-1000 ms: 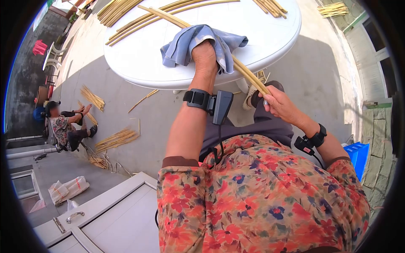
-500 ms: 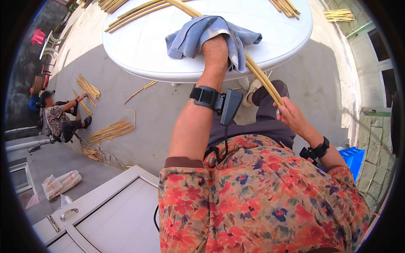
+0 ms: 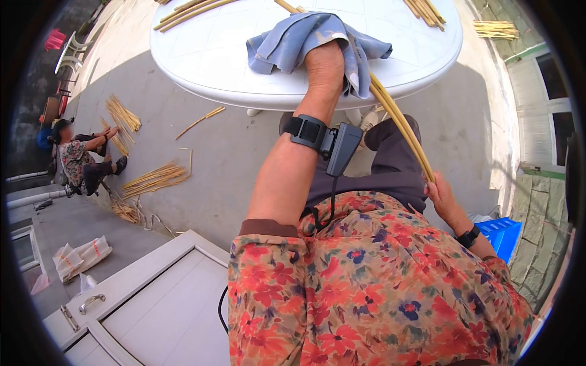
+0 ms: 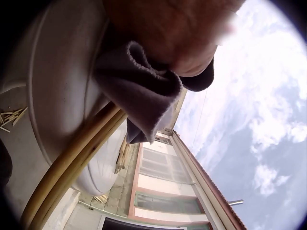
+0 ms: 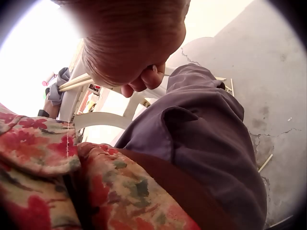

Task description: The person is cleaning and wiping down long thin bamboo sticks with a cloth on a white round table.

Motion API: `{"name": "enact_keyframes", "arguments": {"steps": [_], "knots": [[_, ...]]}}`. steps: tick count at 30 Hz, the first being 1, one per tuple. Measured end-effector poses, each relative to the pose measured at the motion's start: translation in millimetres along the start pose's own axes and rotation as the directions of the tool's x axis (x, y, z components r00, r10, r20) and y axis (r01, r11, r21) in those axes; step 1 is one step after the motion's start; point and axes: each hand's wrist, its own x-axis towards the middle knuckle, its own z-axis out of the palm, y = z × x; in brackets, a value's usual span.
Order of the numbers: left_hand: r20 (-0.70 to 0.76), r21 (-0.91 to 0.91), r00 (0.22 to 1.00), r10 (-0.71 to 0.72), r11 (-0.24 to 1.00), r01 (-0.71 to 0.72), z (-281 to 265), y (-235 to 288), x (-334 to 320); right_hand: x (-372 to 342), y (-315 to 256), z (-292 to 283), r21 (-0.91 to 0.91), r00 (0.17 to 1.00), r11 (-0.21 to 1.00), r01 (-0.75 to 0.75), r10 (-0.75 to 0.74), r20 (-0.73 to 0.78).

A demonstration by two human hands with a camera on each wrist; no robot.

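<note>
A crumpled blue-grey cloth (image 3: pixel 284 46) is wrapped about several long yellow canes (image 3: pixel 400 122) over the near edge of the white oval table (image 3: pixel 201 73). My left hand (image 3: pixel 325 64) grips the canes through this cloth; its fingers are hidden in the folds. In the left wrist view the canes (image 4: pixel 79 153) come out below the cloth (image 4: pixel 139 96) and bend down past the table rim. Out to the right by my thigh, my right hand (image 3: pixel 442 196) holds the near ends of the canes. Its fingers (image 5: pixel 139 85) look curled in the right wrist view.
More canes (image 3: pixel 195 13) lie at the table's far left, and another bunch (image 3: pixel 425 12) at far right. Cane piles (image 3: pixel 155 180) are on the ground at left, near a seated person (image 3: pixel 82 155). A white door (image 3: pixel 165 287) stands close at left, a blue crate (image 3: pixel 500 235) at right.
My right hand has moved right and back towards my body, drawing a longer stretch of canes out of the cloth. My left hand stays on the cloth; the whole view has shifted somewhat.
</note>
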Motion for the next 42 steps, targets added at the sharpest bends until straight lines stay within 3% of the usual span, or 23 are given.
{"name": "enact_keyframes", "arguments": {"steps": [3, 6, 8, 12, 14, 16, 19, 20, 21, 22, 25, 27, 34, 35, 37, 42], "knots": [[-0.055, -0.021, 0.997, 0.054, 0.998, -0.055, 4.8, -0.5, -1.0, -13.1, 15.1, -0.2, -0.101, 0.995, 0.992, 0.073, -0.078, -0.056], [-0.035, -0.169, 0.999, -0.016, 0.986, 0.010, 3.7, 8.8, -2.2, -25.5, 26.5, 1.4, -0.113, 0.998, 0.993, 0.026, -0.033, -0.058], [-0.046, -0.325, 0.988, -0.149, 0.937, 0.126, 1.1, 12.2, -0.4, -37.5, 44.1, 2.1, -0.166, 0.996, 0.986, 0.029, -0.042, -0.075], [-0.032, -0.353, 0.989, -0.147, 0.927, 0.126, 0.7, 16.7, 0.8, -66.6, 77.2, -1.1, -0.177, 0.993, 0.984, -0.001, -0.020, -0.115], [-0.144, -0.468, 0.960, -0.242, 0.871, 0.149, -1.8, 19.5, 6.8, -82.7, 97.1, -2.2, -0.182, 0.983, 0.983, -0.016, -0.018, -0.185], [-0.154, -0.478, 0.951, -0.268, 0.863, 0.166, -11.0, 28.0, 11.6, -96.7, 90.3, -8.6, -0.149, 0.967, 0.986, -0.071, 0.032, -0.253], [-0.003, -0.575, 0.971, -0.239, 0.795, 0.194, -26.8, 20.9, 15.7, -101.3, 76.4, -17.2, -0.045, 0.919, 0.990, -0.135, 0.108, -0.380], [0.113, -0.611, 0.972, -0.207, 0.757, 0.233, -31.8, 18.6, 15.9, -97.4, 73.7, -18.5, 0.010, 0.899, 0.990, -0.138, 0.129, -0.418], [0.189, -0.662, 0.946, -0.264, 0.677, 0.321, -29.9, 29.7, 11.3, -90.8, 71.0, -18.5, 0.060, 0.885, 0.991, -0.121, 0.135, -0.446], [0.148, -0.677, 0.953, -0.264, 0.675, 0.292, -27.5, 31.5, 9.9, -80.3, 64.2, -18.9, 0.069, 0.872, 0.991, -0.116, 0.134, -0.471], [0.187, -0.664, 0.929, -0.320, 0.656, 0.360, -27.1, 42.6, -1.9, -36.8, 26.3, -18.2, 0.171, 0.907, 0.984, -0.057, 0.122, -0.403], [0.095, -0.655, 0.885, -0.456, 0.641, 0.401, -21.1, 51.5, -11.8, -5.7, -2.7, -20.9, 0.165, 0.933, 0.986, 0.017, 0.044, -0.356], [0.167, -0.610, 0.859, -0.483, 0.634, 0.475, -27.8, 47.0, -20.5, 81.9, -96.1, -17.4, 0.390, 0.971, 0.896, 0.212, -0.149, -0.186], [0.176, -0.610, 0.860, -0.479, 0.633, 0.477, -27.7, 45.7, -21.5, 91.5, -106.1, -16.2, 0.386, 0.969, 0.897, 0.216, -0.150, -0.195], [0.297, -0.588, 0.849, -0.437, 0.617, 0.523, -29.6, 41.8, -21.9, 107.7, -124.6, -13.3, 0.618, 0.978, 0.763, 0.190, -0.199, -0.055], [0.395, -0.598, 0.808, -0.437, 0.546, 0.587, -33.4, 27.5, -17.9, 136.3, -149.5, -0.8, 0.679, 0.980, 0.729, 0.087, -0.186, 0.074]]}}
